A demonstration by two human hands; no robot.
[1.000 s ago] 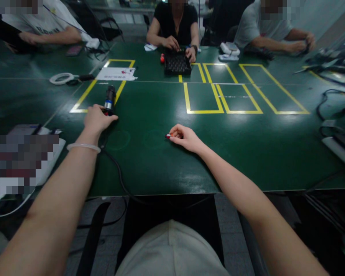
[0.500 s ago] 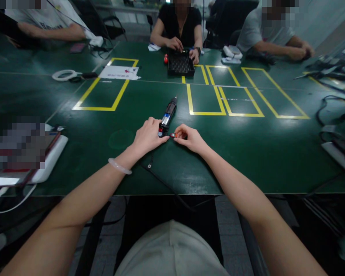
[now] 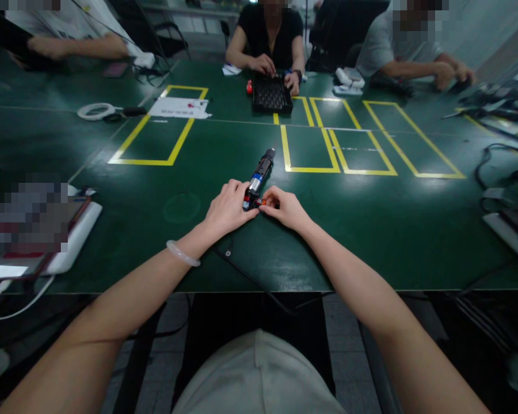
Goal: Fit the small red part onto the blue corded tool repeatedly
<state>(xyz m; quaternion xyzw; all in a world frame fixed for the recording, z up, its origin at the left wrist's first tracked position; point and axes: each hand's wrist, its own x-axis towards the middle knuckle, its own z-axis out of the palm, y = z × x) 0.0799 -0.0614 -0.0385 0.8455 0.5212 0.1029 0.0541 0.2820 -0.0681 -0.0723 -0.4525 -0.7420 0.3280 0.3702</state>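
1. The left hand point(image 3: 228, 210) is closing around the near end of the black cylindrical tool point(image 3: 261, 171), which is lying on the green table point(image 3: 371, 230) at frame centre with its tip pointing to the upper right.
2. The right hand point(image 3: 287, 208) is pinching a small red part point(image 3: 263, 202) in narrow fingertips, holding it against that near end.
3. By this contact, the part is judged to be meeting the tool; full seating cannot be confirmed.
4. A black cable point(image 3: 242, 275) is trailing toward the table's lower edge.

Black tray point(image 3: 271, 95) far side, white cable coil point(image 3: 95, 111) left, paper sheet point(image 3: 179, 107)
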